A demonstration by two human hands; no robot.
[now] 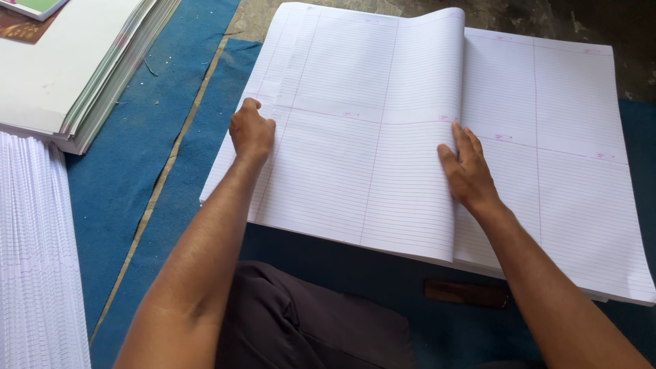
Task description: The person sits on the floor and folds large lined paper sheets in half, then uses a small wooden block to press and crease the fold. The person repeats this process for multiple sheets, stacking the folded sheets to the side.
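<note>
Ruled paper sheets (560, 178), large and white with pink margin lines, are laid in a flat stack on a blue mat (157, 137), in front of the person's lap. Nearest the camera, dark trousers (301, 328) are seen at the bottom edge, with 2 bare forearms reaching forward over them. Just beyond the trousers, a small dark brown flat object (467, 293) is seen on the mat, partly tucked under the near edge of the stack.

The top sheet (355, 137) is folded over toward the left, so that its fold forms a rounded hump along the middle of the stack. The right hand (467, 171) is laid flat and open, fingers extended, pressed onto the paper right at the fold line. The left hand (251, 131) is loosely curled, knuckles up, and rests on the left part of the folded sheet near its outer edge; whether the edge is pinched cannot be told.

At the left edge, a pile of lined sheets (34, 260) is seen close by, and farther back a thick stack of white paper (75, 68) sits on the mat. Beyond the sheets, a bare grey floor (547, 20) is visible.
</note>
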